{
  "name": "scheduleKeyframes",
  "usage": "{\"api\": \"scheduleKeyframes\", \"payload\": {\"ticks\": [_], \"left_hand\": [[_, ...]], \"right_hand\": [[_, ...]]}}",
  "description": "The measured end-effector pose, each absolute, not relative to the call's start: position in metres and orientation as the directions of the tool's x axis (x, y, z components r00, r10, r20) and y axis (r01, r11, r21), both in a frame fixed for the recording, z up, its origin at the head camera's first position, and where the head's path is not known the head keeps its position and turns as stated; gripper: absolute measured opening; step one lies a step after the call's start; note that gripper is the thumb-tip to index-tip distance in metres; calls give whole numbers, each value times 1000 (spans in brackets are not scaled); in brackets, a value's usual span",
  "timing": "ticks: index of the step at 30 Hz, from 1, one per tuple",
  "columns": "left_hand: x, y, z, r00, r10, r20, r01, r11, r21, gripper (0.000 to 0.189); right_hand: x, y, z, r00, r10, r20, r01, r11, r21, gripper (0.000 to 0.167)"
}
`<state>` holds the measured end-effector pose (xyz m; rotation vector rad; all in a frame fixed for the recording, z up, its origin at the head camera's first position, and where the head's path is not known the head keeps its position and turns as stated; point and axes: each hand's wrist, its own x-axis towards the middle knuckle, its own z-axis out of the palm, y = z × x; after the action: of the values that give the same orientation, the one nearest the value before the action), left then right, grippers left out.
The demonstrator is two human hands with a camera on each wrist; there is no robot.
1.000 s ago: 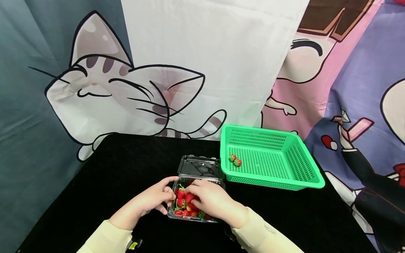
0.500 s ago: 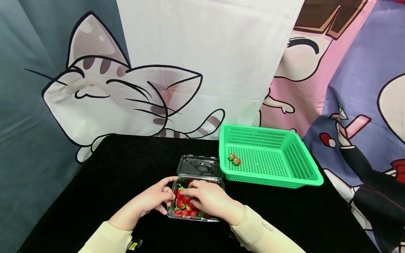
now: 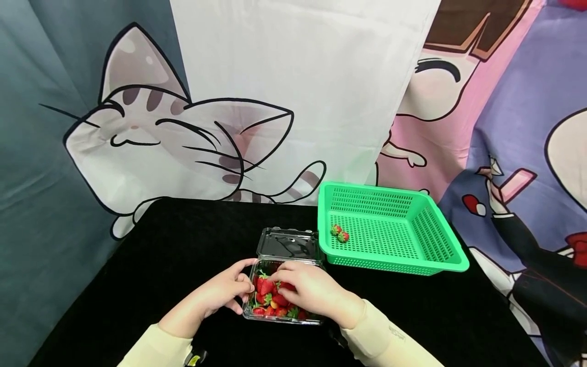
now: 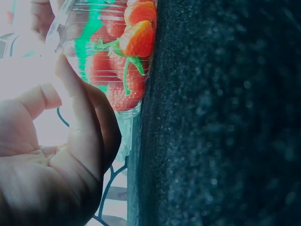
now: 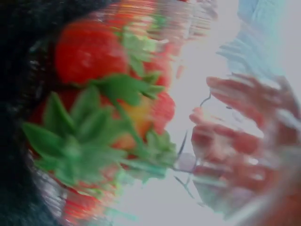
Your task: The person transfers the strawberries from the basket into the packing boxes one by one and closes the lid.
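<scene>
A clear plastic box (image 3: 247, 314) full of red strawberries (image 3: 266, 285) with green leaves lies on the black cloth, its hinged lid (image 3: 289, 243) folded back. My left hand (image 3: 224, 288) rests against the box's left side, its forefinger stretched to the upper left corner. In the left wrist view, a fingertip of the left hand (image 4: 75, 122) touches the rim. My right hand (image 3: 314, 290) reaches over the box, its fingers bent down among the berries. Whether it holds a strawberry is hidden; the right wrist view is blurred and looks through the plastic.
Right behind the box stands a green perforated basket (image 3: 399, 267), close to the lid. Two strawberries (image 3: 340, 233) lie in its left part. A curtain (image 3: 275, 76) printed with a cartoon cat hangs behind the black cloth (image 3: 206, 229).
The right hand's fingertips first reach left over the berries, then draw back slightly right, and the berries beneath shift. The left hand keeps its place at the box.
</scene>
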<state>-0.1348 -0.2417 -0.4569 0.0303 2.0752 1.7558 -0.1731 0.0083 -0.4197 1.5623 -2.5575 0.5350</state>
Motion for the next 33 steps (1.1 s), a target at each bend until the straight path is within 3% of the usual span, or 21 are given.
{"api": "scheduleKeyframes", "payload": {"ticks": [13, 20, 29, 33], "left_hand": [[-134, -239, -457, -915, 275, -296, -246, 202, 948, 74], [-134, -238, -456, -917, 267, -296, -247, 203, 948, 74], [-133, -240, -453, -915, 275, -294, -244, 202, 948, 75], [-134, -240, -455, -914, 275, -297, -249, 197, 948, 74]], "right_hand": [[-179, 42, -396, -647, -717, 260, -756, 558, -341, 23], [-197, 68, -365, -792, -600, 117, -594, 710, -379, 22], [-254, 101, -326, -840, -538, -68, -465, 779, -421, 19], [-280, 110, -312, -849, -509, -143, -422, 815, -396, 26]]}}
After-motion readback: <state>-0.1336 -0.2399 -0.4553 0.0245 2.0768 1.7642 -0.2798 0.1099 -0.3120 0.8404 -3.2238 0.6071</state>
